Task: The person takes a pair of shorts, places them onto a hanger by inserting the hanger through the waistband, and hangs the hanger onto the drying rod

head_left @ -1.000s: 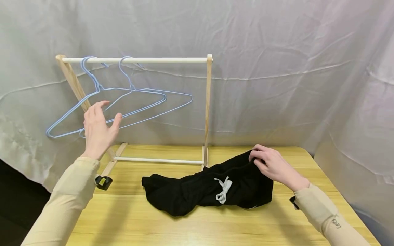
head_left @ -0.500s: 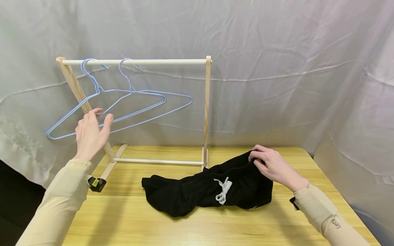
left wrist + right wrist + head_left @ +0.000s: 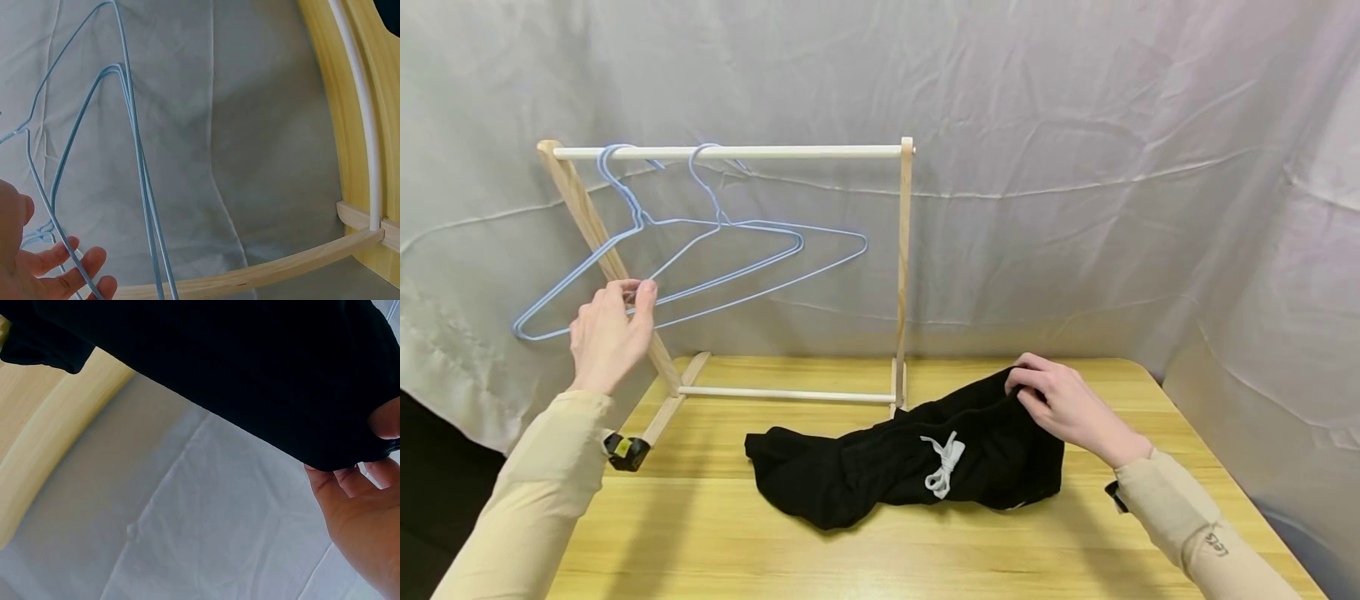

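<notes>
Several thin blue wire hangers hang from the rack in the head view. My left hand (image 3: 606, 337) is at the left end of the right-hand hanger (image 3: 720, 218). In the left wrist view this hanger's wire (image 3: 53, 215) runs between thumb and fingers, across the loosely bent fingertips, and the thumb stands apart. Black drawstring pants (image 3: 880, 471) with a white bow (image 3: 945, 464) lie bunched on the table. My right hand (image 3: 1067, 404) pinches their upper right edge and keeps it raised. Fingers beneath the black cloth (image 3: 250, 369) are partly hidden in the right wrist view.
A wooden rack with a white top rod (image 3: 805, 152) stands at the back left of the yellow wooden table (image 3: 880, 558). Two more hangers (image 3: 576, 273) hang close together at its left. Its right post (image 3: 904, 275) stands behind the pants. Grey cloth (image 3: 1075, 208) encloses the table.
My left hand has moved down and to the left along the right-hand hanger, and its thumb and fingers have drawn closer together. My right hand keeps its grip on the pants in the same place.
</notes>
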Demonstrator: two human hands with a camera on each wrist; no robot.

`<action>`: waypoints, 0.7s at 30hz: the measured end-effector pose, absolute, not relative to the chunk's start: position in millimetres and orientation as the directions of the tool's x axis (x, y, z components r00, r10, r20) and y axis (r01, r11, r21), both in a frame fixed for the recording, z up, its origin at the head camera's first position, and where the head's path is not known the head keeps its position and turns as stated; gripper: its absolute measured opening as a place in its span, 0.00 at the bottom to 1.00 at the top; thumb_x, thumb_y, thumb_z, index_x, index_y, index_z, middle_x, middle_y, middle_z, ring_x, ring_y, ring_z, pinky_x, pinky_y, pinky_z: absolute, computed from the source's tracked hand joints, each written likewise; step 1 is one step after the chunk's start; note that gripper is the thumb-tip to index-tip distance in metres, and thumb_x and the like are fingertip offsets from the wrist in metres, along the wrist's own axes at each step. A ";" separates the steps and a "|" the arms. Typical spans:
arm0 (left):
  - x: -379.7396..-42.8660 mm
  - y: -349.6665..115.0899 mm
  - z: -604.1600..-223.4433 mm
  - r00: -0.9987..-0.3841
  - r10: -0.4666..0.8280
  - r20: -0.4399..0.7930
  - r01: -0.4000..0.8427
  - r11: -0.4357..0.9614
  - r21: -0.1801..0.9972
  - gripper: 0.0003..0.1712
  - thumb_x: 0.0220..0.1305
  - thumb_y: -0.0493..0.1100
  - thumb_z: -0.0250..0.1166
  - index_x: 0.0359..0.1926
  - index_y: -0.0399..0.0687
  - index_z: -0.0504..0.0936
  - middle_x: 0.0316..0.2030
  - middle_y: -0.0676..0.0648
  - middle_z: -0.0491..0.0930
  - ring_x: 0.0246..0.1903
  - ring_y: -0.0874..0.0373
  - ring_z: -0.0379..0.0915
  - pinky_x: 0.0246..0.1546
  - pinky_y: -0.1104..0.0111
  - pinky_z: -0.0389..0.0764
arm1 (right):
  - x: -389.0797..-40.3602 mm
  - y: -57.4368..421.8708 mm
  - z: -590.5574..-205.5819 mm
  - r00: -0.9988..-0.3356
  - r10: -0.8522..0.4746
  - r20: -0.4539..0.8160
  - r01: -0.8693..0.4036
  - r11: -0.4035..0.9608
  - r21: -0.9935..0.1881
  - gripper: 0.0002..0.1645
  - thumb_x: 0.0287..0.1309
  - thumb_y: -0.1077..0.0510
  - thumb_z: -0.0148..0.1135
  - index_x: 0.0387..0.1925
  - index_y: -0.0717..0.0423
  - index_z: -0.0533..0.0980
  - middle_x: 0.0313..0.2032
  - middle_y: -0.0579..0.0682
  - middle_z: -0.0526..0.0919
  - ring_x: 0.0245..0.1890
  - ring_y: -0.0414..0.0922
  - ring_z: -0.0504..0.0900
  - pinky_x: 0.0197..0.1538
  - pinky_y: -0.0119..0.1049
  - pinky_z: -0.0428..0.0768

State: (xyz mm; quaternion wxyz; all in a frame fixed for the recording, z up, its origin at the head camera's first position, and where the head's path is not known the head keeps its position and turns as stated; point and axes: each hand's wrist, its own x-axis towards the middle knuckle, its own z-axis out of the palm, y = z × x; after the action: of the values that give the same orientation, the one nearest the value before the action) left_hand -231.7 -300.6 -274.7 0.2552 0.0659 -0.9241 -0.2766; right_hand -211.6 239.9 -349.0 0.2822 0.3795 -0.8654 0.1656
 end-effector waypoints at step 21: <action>-231.9 -318.9 -276.9 -0.820 -0.500 0.281 -0.034 0.531 0.847 0.23 0.73 0.61 0.50 0.28 0.66 0.86 0.20 0.80 0.69 0.36 0.59 0.64 0.36 0.67 0.60 | -211.9 240.5 -350.0 -0.552 -0.557 0.620 -0.746 0.662 -0.070 0.17 0.52 0.75 0.60 0.30 0.49 0.81 0.35 0.41 0.79 0.27 0.34 0.71 0.32 0.33 0.72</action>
State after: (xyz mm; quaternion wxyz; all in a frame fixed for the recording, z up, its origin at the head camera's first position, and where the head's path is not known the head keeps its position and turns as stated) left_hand -231.9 -318.9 -276.9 0.2547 0.1593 -0.8370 -0.4575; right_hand -211.9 240.5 -350.0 0.2867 0.3765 -0.8653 0.1650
